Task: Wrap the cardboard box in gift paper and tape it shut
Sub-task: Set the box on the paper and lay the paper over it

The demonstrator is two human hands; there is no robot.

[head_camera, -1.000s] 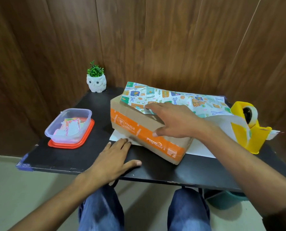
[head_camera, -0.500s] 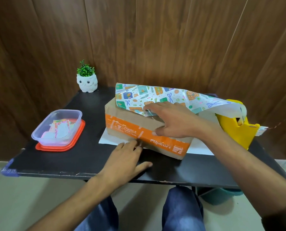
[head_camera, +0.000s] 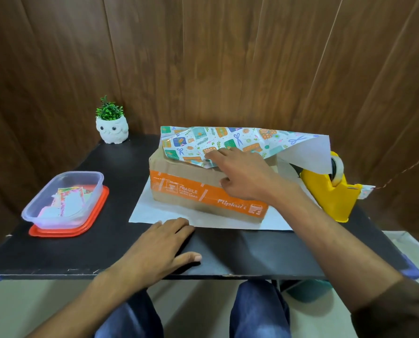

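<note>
The black worktop (head_camera: 120, 240) carries an owl planter (head_camera: 112, 129), a lidded plastic container (head_camera: 65, 203), gift paper (head_camera: 154, 212) under the cardboard box (head_camera: 191, 191), a yellow tape dispenser (head_camera: 330, 193), and the left hand (head_camera: 159, 247) lying flat.

Left hand (head_camera: 163, 247) lies flat, fingers spread; right hand (head_camera: 242, 175) reaches forward, palm down, fingers extended.

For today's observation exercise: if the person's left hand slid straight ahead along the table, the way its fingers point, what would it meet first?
The left hand lies flat, its fingertips at the near edge of the gift paper. Going on, it would slide onto that white sheet first, then probably reach the cardboard box.
</note>
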